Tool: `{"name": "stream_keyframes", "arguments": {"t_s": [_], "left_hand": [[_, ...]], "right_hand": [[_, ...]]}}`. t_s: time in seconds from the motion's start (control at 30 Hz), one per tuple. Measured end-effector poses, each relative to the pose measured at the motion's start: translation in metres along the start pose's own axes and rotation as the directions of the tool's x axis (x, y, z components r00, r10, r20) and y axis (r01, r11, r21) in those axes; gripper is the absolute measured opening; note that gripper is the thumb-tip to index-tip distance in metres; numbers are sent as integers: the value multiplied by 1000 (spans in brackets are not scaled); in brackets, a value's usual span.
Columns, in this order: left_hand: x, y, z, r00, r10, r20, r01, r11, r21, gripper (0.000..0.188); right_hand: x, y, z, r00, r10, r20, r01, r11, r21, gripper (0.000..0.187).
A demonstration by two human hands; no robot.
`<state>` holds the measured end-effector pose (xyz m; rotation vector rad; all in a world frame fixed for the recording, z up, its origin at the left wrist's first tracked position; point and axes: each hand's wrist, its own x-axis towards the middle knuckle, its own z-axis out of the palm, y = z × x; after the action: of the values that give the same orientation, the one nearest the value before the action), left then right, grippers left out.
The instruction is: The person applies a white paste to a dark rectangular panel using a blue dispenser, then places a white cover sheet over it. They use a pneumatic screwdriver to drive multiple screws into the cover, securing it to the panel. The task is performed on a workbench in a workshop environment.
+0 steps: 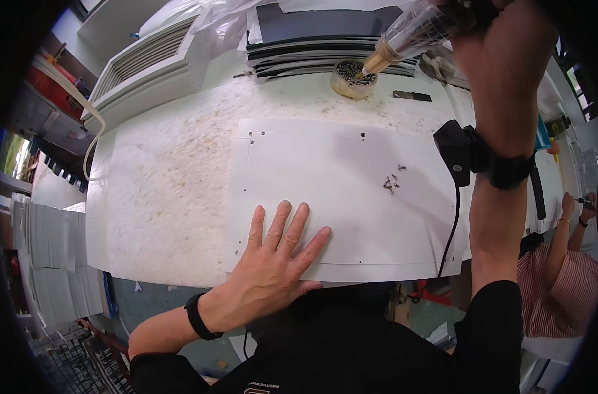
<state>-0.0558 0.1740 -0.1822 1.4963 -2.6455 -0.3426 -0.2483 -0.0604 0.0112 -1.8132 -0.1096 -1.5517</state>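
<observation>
My left hand (267, 268) lies flat with its fingers spread on the near edge of a white panel (305, 171), which has small holes near its edges. A few loose screws (391, 184) lie on the panel's right half. At the upper right, my right hand (509, 56) grips a power screwdriver (414, 29) with a clear body and a brass-coloured nose. Its tip points down into a small round tub (353, 89) full of screws. Whether a screw sits on the tip is too small to tell. The fingers of this hand are partly cut off by the frame.
A stack of dark sheets (325, 26) stands behind the tub. A flat metal piece (412, 96) lies beside it. White louvred frames (148, 65) are at the back left of the worn white table (161, 190). A cable (451, 230) hangs from my right wrist. Another person (561, 282) works at right.
</observation>
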Motion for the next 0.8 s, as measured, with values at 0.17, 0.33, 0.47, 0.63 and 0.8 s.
{"name": "stream_keyframes", "arguments": {"t_s": [0.17,0.33,0.47,0.63,0.8], "left_hand": [[-7,-4,-8,996,-90,24,88,994,67,94],[-18,-13,-16,984,-176,30,169,971,167,88],[-20,-22,-26,969,-239,55,227,959,169,85],[12,-35,-67,970,-220,-101,217,975,-45,48],[103,-44,-73,938,-165,-307,90,966,-243,21]], "right_hand": [[-9,7,-18,971,-236,45,241,956,-167,31],[-26,-6,-14,989,-132,-67,122,984,-130,38],[-34,-28,-12,990,-77,-118,61,989,-138,42],[-45,-19,-32,993,-87,-82,76,988,-132,45],[-55,-16,-29,976,-11,-219,1,999,-48,46]]}}
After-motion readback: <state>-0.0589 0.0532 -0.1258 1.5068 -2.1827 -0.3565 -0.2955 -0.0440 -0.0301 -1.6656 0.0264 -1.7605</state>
